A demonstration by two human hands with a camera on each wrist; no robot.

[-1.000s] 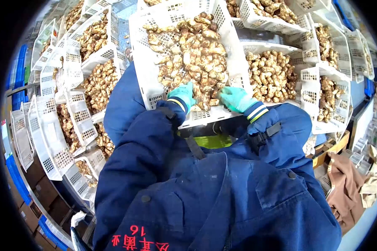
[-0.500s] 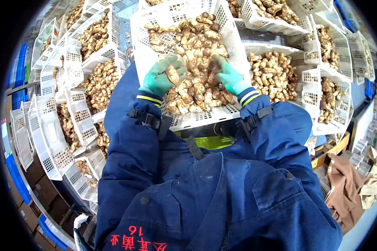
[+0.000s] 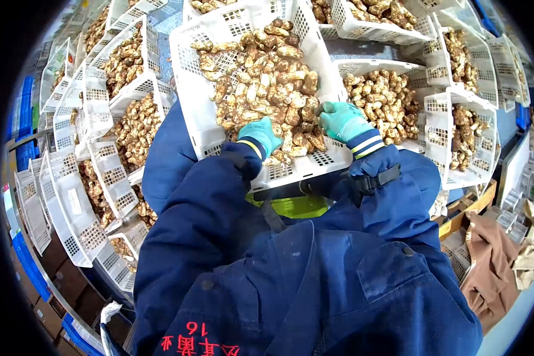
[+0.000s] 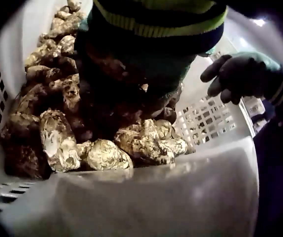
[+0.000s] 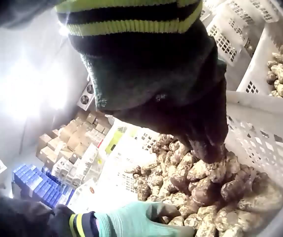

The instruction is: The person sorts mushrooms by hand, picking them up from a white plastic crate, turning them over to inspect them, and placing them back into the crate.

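Observation:
A white perforated crate (image 3: 187, 77) holds a heap of brown and cream mushrooms (image 3: 273, 89) and stands in front of the person, at lap height. My left hand (image 3: 261, 135), in a teal glove, reaches into the near left part of the heap. Thumb and fingers of that left hand (image 5: 144, 221) are set around mushrooms in the right wrist view; I cannot tell whether they grip one. By the crate's right wall is my right hand (image 3: 343, 120), gloved alike. Its fingers bend loosely in the left wrist view, where this right hand (image 4: 245, 76) shows nothing held.
More crates of mushrooms flank the person, among them a right-hand crate (image 3: 382, 101) and a left-hand crate (image 3: 110, 160). Brown cloth (image 3: 486, 267) hangs at the lower right. Stacked cartons (image 5: 72, 140) and blue crates (image 5: 40, 185) stand farther off.
Half a second ago the left hand was turned palm up with a mushroom; now it is down in the heap. The right hand has moved from the heap toward the crate's right wall.

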